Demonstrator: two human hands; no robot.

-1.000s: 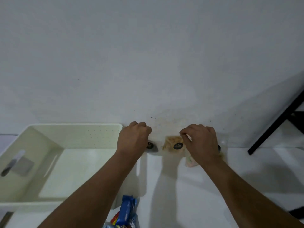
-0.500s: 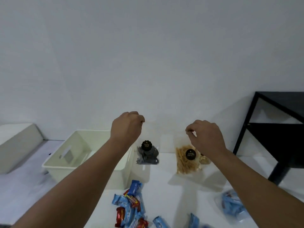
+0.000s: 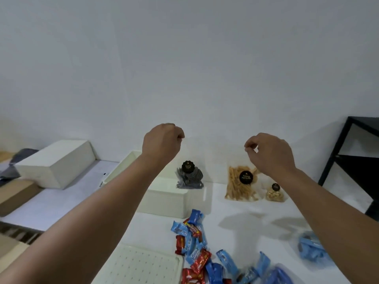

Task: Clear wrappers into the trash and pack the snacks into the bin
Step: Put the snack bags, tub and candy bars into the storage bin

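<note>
Snack bags are what both hands are on right now: the left hand (image 3: 162, 142) is raised with its fingers curled in at the top of a clear bag of dark grey snacks (image 3: 189, 178), and the right hand (image 3: 270, 152) has thumb and fingertips (image 3: 249, 148) pinched on the top of a clear bag of tan sticks (image 3: 241, 184). The plastic up top is basically see-through so I can't tell exactly how much of it each hand has. Both bags have a round black sticker and their bottoms sit at or just above the white table (image 3: 235, 226), near the wall. A smaller bag of pale nuts (image 3: 275, 194) stands just beside the stick bag, on its right. The cream bin (image 3: 164, 199) sits left of the dark bag, mostly hidden by the left forearm. Closer to the camera there's a pile of blue and red candy wrappers (image 3: 196, 249), a few more blue ones (image 3: 310, 248) off to the right, and a cream perforated lid (image 3: 139, 265) at the bottom edge. A white box (image 3: 57, 162) is well off to the left, a black shelf frame (image 3: 344, 148) on the right.
</note>
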